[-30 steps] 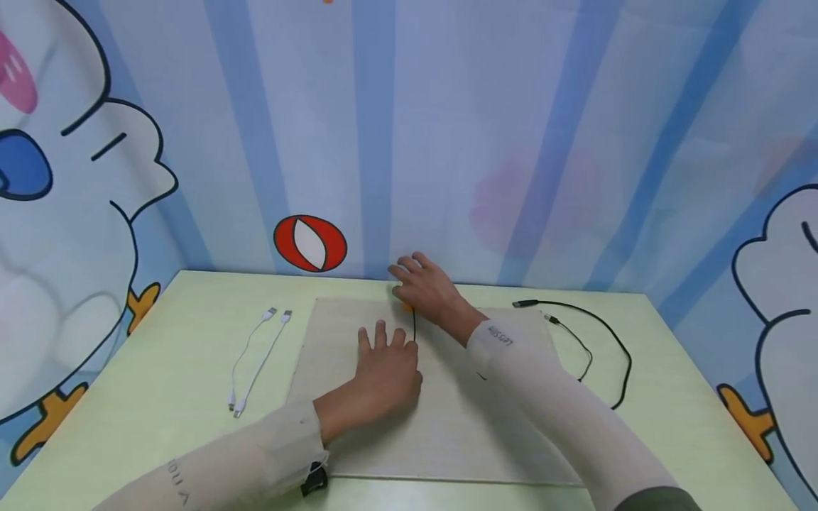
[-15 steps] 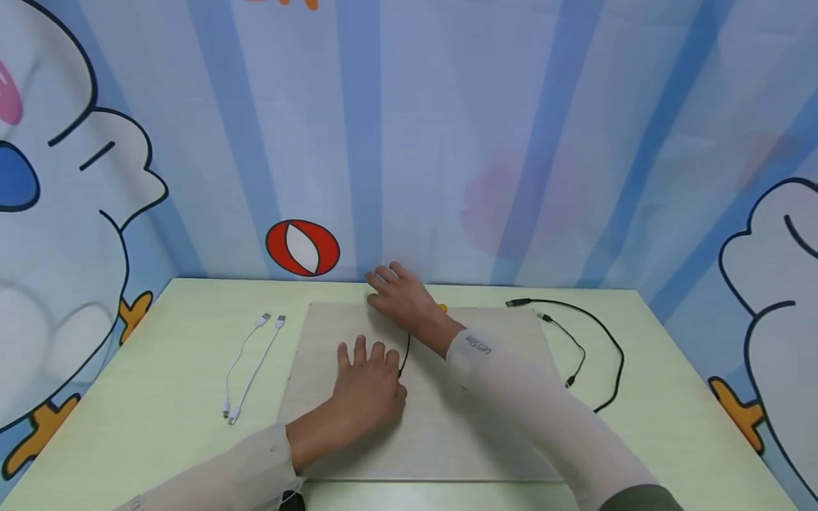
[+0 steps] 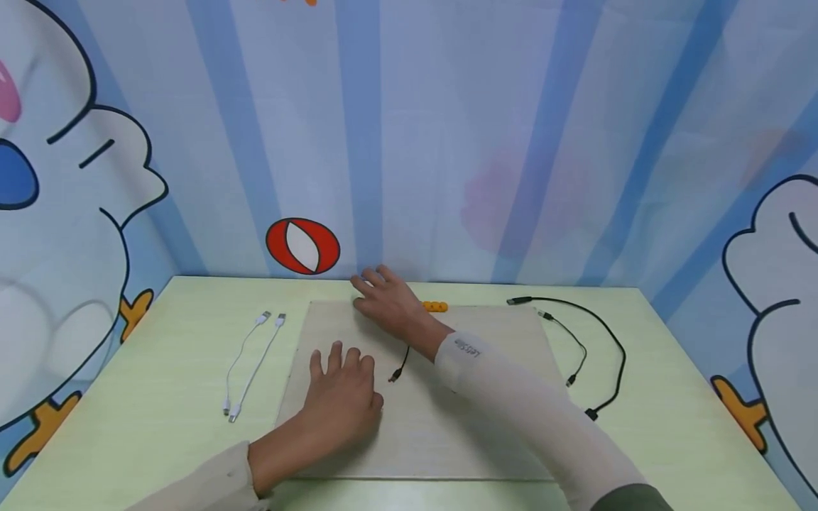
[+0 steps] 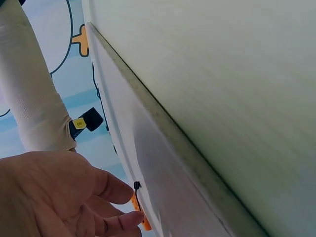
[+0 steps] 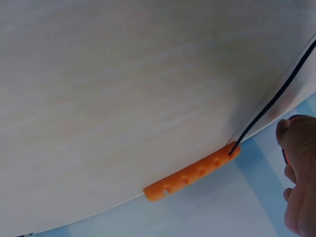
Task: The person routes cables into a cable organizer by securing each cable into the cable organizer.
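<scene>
A short black cable (image 3: pixel 407 353) lies on the light grey board, its plug (image 3: pixel 397 374) showing between my hands. At the board's back edge, an orange cable holder (image 5: pixel 192 173) with several notches has the cable seated at one end. My left hand (image 3: pixel 345 394) is low over the board, left of the plug and apart from it, fingers spread. In the left wrist view the thumb and fingers of this hand (image 4: pixel 64 197) are apart. My right hand (image 3: pixel 391 305) is left of the holder near the board's back edge, fingers extended, partly covering the holder.
Two white cables (image 3: pixel 255 365) lie left of the board (image 3: pixel 479 440). On the right are a thick black cable (image 3: pixel 616 341) and a thinner black cable (image 3: pixel 580 348). A printed cloth (image 3: pixel 441 142) stands behind the pale table (image 3: pixel 185 341).
My left hand has moved left and nearer, off the cable, leaving its plug in view. The right hand has moved left, uncovering part of the orange cable holder. The head view has shifted slightly.
</scene>
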Motion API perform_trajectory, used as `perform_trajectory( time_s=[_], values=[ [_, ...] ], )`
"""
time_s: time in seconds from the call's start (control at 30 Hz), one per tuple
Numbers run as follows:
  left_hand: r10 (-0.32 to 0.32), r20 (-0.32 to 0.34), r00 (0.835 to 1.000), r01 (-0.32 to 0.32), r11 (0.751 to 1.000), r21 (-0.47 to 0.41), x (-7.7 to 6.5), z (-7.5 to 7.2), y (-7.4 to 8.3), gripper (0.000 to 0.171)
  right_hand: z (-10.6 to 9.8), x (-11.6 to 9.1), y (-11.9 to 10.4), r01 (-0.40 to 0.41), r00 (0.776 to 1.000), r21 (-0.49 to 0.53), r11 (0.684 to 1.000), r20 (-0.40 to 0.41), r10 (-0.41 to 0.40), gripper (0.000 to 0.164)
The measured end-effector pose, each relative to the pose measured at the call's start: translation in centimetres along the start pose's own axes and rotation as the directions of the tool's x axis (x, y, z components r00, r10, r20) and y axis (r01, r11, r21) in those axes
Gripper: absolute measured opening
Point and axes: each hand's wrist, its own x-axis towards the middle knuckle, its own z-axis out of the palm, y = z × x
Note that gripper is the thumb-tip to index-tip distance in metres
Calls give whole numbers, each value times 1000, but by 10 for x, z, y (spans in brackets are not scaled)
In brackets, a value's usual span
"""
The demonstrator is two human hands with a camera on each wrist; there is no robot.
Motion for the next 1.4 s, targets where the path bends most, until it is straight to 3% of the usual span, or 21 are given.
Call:
perform_trajectory(
  time_s=[0.23,0.47,0.8,1.07,1.4],
  values=[
    [-2,-4,1000,2,1000,5,-11,-4,-11,39,-3,8,-9,19,1000,-15,1000,25,-18,31],
    [-60,0,998,60,997,44,-20,-8,-26,41,-3,14,-16,14,1000,-6,1000,18,-14,34],
    [-94,-58,994,99,991,90,-38,-15,-51,33,-11,24,-28,38,997,20,999,67,-39,44],
    [-114,-99,989,125,985,116,-49,-13,-64,29,-16,28,-39,50,997,6,999,61,-50,50],
    [-180,-62,982,187,969,159,-51,-20,-82,42,-22,42,-51,46,994,-8,999,103,-45,64]
  ],
)
